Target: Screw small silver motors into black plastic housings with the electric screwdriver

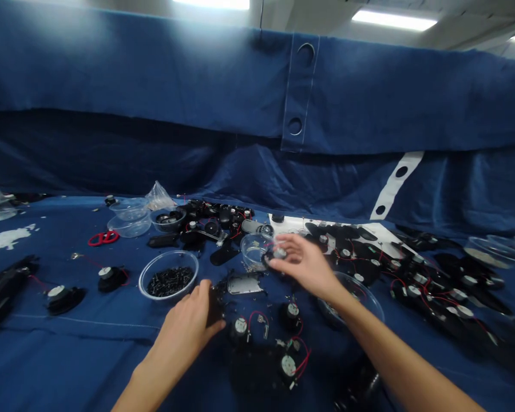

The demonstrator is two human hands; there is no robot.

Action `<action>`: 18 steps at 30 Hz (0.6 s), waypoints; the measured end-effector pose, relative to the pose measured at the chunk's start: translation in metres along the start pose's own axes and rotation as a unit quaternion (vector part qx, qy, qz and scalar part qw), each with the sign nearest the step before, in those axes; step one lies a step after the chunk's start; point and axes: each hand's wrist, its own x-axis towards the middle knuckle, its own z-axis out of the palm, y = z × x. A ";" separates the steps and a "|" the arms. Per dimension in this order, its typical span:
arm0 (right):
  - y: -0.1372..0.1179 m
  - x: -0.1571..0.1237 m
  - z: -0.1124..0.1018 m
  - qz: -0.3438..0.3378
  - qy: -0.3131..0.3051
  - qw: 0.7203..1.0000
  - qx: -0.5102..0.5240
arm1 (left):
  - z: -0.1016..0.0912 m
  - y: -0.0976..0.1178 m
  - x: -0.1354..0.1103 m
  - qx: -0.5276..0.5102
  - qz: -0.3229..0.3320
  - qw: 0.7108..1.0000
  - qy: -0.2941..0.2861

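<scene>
My right hand (302,263) is raised over the middle of the table, its fingers closed round a small round speaker (278,253) with a pale back. Just beneath is a clear plastic bowl (254,260). My left hand (186,315) is lower, beside a clear bowl of black screws (171,281). Its thumb and fingers are curved about a dark plastic part (216,301), too blurred to name exactly. Beside that lies a silver-grey casing (244,284). Nearer me are several small speakers with red wires, one speaker (288,366) at the front.
Red-handled scissors (103,238) lie at left, near stacked clear bowls (130,220) and loose speakers (60,297). Black casings with wired speakers (429,286) crowd the right side. Another clear bowl (371,306) sits under my right forearm. A blue cloth wall (175,86) rises behind.
</scene>
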 end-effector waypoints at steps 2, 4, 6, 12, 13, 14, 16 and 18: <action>-0.008 0.006 -0.019 0.008 0.036 0.999 0.039 | 0.006 -0.007 -0.007 0.026 -0.005 1.000 -0.012; -0.016 0.006 -0.036 0.013 0.065 0.995 0.070 | 0.012 -0.013 -0.012 0.040 -0.001 0.999 -0.016; -0.021 0.000 -0.049 0.020 0.083 0.992 0.090 | 0.014 -0.015 -0.018 0.056 0.010 0.998 -0.005; -0.027 -0.012 -0.082 0.037 0.152 0.977 0.143 | -0.007 0.028 0.003 -0.109 0.096 0.989 -0.002; -0.029 -0.009 -0.090 0.032 0.171 0.973 0.154 | -0.012 0.040 0.019 -0.186 0.090 0.978 -0.030; -0.032 -0.005 -0.098 0.023 0.189 0.968 0.165 | -0.016 0.050 0.039 -0.218 0.088 0.971 -0.040; -0.040 0.006 -0.114 0.002 0.216 0.960 0.179 | -0.021 0.066 0.092 -0.268 0.068 0.960 -0.042; -0.048 0.022 -0.126 -0.015 0.225 0.957 0.181 | -0.020 0.078 0.153 -0.337 0.029 0.939 -0.054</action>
